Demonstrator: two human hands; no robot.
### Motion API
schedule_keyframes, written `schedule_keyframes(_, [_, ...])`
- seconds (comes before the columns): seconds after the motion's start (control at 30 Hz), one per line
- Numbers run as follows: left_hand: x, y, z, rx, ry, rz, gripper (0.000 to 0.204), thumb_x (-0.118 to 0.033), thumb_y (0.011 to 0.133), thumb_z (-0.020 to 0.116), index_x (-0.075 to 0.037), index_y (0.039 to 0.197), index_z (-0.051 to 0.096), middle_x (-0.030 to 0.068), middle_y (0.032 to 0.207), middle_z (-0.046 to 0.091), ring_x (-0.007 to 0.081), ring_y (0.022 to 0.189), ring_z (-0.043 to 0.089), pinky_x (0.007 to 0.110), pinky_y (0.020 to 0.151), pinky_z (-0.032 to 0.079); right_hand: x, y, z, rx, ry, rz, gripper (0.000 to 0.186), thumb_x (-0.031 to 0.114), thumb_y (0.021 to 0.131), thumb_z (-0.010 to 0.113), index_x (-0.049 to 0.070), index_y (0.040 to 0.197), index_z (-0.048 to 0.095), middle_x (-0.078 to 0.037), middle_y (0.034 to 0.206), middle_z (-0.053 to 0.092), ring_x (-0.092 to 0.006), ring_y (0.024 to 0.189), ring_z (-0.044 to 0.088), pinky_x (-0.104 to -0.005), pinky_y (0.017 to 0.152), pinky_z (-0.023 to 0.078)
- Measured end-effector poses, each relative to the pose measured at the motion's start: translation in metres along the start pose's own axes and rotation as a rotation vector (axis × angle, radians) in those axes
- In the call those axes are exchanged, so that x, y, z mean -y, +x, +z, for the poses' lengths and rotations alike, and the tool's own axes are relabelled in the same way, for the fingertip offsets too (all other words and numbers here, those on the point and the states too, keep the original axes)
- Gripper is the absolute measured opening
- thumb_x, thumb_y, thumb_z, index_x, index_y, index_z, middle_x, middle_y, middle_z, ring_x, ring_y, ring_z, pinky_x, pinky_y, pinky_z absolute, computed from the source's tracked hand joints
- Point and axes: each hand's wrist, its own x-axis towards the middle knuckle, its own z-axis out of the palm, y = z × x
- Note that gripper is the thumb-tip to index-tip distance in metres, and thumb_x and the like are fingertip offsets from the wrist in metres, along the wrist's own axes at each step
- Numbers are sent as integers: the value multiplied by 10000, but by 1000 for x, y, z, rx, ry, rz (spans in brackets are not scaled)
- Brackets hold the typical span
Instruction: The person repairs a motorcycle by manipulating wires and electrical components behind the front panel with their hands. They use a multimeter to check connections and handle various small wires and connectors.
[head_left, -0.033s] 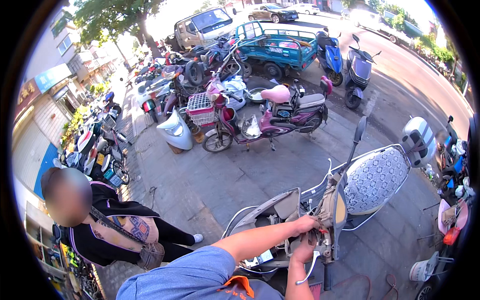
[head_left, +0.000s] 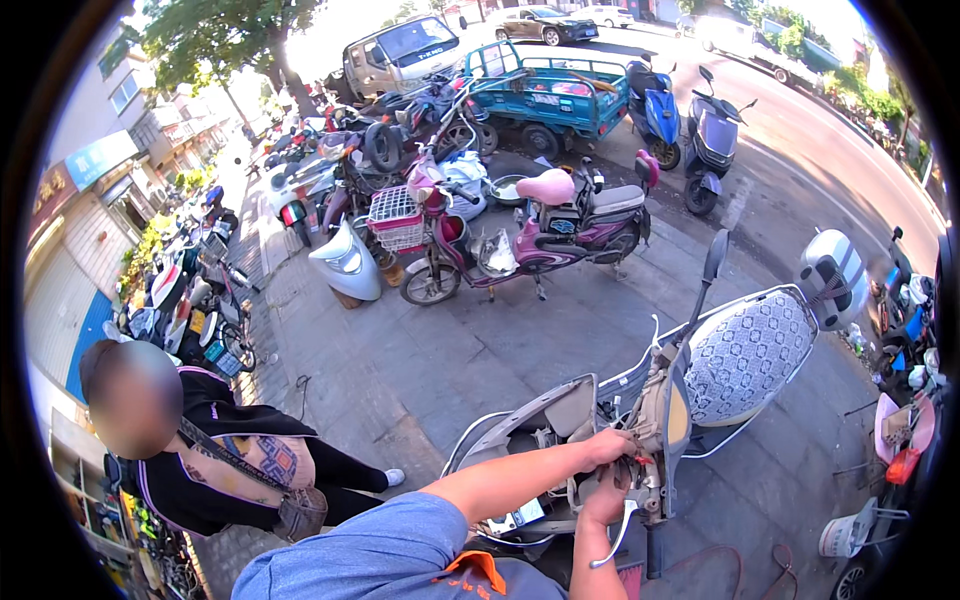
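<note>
Both my hands are in the opened front of an electric scooter (head_left: pixel 540 420), beside its handlebar and brake lever (head_left: pixel 622 530). My left hand (head_left: pixel 606 447) reaches across from the left, its fingers pinched together at a small bundle of wires (head_left: pixel 632 466), with a bit of red between the hands. Just below it, my right hand (head_left: pixel 604 497) is closed around the lower part of the same wires. The fingertips are partly hidden. The scooter's seat has a patterned grey-white cover (head_left: pixel 750 355), and a mirror (head_left: pixel 715 256) sticks up past the handlebar.
A person in a black jacket (head_left: pixel 200 450) stands close on my left. A pink-purple electric bike (head_left: pixel 540 245) is parked ahead, with a loose white front panel (head_left: pixel 345 262) beside it. Parked scooters line the left; a white bucket (head_left: pixel 845 535) and a red cable (head_left: pixel 740 570) lie right.
The whole view has shifted very slightly. My hands stay at the same spot on the scooter, with only a tiny movement of the fingers.
</note>
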Motion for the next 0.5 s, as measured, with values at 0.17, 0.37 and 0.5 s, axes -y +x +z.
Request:
schedule_keyframes(0.17, [0,16,-4,57,370,9,392,-303,835,789,-61,1143,775,128,1072,765,230,831,722,407,737,593,-2,-5,6,-27,160,-3,343,69,1019,722,-13,1344,650,-71,1284,725,-159,1082,694,-307,962,566])
schedule_keyframes(0.37, [-13,17,-3,35,648,88,509,-479,888,827,-29,1124,799,163,971,796,267,877,750,412,828,594,4,-6,-3,19,-120,69,444,271,1061,698,5,1407,615,-79,1369,703,-161,1172,682,-327,1016,513])
schedule_keyframes(0.5, [-11,9,3,-71,321,31,259,-182,898,740,44,1023,728,107,866,711,201,807,692,404,713,557,-40,21,-13,62,-89,-69,390,280,1061,650,58,1381,640,-53,1331,698,-180,1166,645,-332,1057,453])
